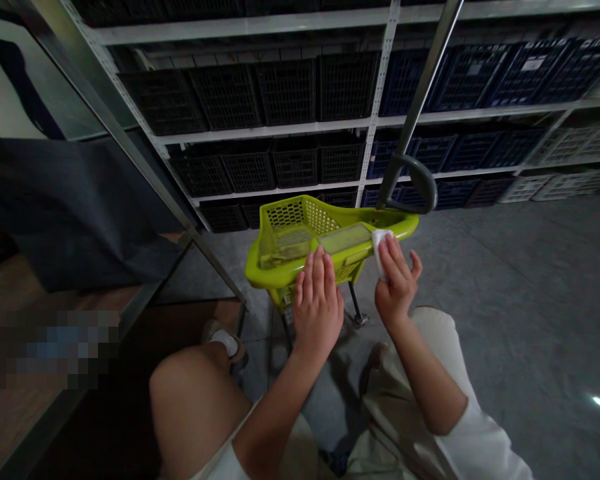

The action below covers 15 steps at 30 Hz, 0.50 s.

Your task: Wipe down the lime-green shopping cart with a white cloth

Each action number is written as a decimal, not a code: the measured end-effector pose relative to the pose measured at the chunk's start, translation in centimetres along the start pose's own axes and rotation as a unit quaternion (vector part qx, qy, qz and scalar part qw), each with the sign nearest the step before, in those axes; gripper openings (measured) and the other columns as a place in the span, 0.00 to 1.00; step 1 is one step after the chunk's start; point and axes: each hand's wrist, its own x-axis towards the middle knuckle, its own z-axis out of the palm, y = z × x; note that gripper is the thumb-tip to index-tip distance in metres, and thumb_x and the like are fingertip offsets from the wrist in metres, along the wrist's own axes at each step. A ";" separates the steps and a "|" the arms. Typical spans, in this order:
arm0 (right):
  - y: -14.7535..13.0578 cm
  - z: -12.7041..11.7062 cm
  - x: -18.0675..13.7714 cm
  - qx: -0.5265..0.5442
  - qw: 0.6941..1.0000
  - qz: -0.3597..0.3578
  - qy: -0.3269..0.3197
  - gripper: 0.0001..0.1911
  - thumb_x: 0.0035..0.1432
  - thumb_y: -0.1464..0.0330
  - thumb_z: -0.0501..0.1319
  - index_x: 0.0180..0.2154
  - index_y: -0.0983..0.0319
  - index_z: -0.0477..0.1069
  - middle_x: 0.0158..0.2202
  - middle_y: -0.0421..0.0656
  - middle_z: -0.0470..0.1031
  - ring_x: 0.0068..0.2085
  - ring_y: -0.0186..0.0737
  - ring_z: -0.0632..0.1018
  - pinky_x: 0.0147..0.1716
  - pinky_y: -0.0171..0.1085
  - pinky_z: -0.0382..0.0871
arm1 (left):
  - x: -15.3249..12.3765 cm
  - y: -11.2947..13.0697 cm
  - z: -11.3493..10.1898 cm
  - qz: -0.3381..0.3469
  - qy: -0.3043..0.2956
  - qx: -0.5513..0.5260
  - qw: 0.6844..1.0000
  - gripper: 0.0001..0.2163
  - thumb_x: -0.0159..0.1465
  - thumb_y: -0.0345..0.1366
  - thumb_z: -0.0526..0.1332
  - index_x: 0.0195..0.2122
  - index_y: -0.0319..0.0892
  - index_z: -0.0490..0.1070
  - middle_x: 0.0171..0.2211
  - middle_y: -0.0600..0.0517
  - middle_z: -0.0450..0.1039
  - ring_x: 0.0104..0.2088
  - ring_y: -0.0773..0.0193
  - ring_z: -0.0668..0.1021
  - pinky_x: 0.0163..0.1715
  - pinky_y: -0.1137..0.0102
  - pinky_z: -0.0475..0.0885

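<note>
head view: my right hand [397,280] has hold of a small white cloth [381,255]. its fingers are a bit bent and press the cloth on the rim [353,255] of the yellow-green cart [267,277]. i cannot see all of my thumb. my left hand [320,310] is flat and mostly open, with its fingers close together. it holds nothing, and its tips rest on the same rim. the cart is just past both my hands, and a dull panel [343,239] sits between them, a little farther off. a metal pole [430,73] stands up behind my right hand, with a grey loop [427,183] low down on it.

i think the rubbing is partway along. the cloth is on one small bit of rim, and no cloth is on the panel or the rim by my left hand. i cannot tell which bits are done and which are left.
</note>
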 end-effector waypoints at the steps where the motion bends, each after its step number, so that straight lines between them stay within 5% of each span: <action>1: 0.0 0.0 0.0 -0.001 0.999 0.031 0.013 0.35 0.59 0.79 0.46 0.66 0.55 0.62 0.65 0.46 0.67 0.65 0.44 0.69 0.65 0.52 0.53 | 0.0 0.1 0.1 0.000 0.001 -0.001 1.000 0.33 0.68 0.34 0.56 0.72 0.29 0.45 0.70 0.36 0.53 0.71 0.51 0.57 0.69 0.56 0.53; 3: -1.3 0.0 -0.1 0.011 0.999 0.038 0.007 0.36 0.58 0.79 0.46 0.66 0.55 0.61 0.66 0.46 0.67 0.66 0.45 0.68 0.65 0.51 0.53 | 0.0 0.1 0.2 -0.001 0.005 -0.003 1.000 0.33 0.68 0.33 0.55 0.72 0.30 0.45 0.70 0.36 0.53 0.71 0.51 0.57 0.69 0.56 0.53; 9: -4.4 -0.6 -0.6 0.051 0.985 -0.132 -0.094 0.32 0.64 0.77 0.49 0.67 0.54 0.59 0.62 0.45 0.72 0.64 0.43 0.70 0.66 0.49 0.52 | -0.1 -0.1 0.2 -0.003 0.017 0.004 1.000 0.31 0.69 0.31 0.53 0.71 0.30 0.46 0.70 0.37 0.53 0.71 0.53 0.57 0.70 0.57 0.52; 12: -1.8 -0.3 -0.4 0.023 0.992 -0.107 -0.054 0.34 0.62 0.79 0.48 0.67 0.54 0.59 0.63 0.46 0.70 0.64 0.44 0.70 0.66 0.51 0.52 | -0.1 -0.2 -0.1 0.000 0.004 0.003 1.000 0.32 0.68 0.33 0.55 0.71 0.30 0.47 0.70 0.37 0.53 0.71 0.52 0.57 0.70 0.57 0.53; 15: 0.0 0.2 -0.3 -0.005 1.000 -0.001 0.018 0.37 0.58 0.80 0.46 0.67 0.54 0.60 0.66 0.47 0.67 0.65 0.45 0.70 0.65 0.51 0.54 | 0.0 -0.1 -0.2 -0.001 -0.006 -0.002 1.000 0.33 0.68 0.34 0.56 0.72 0.29 0.45 0.71 0.36 0.52 0.71 0.51 0.57 0.70 0.56 0.53</action>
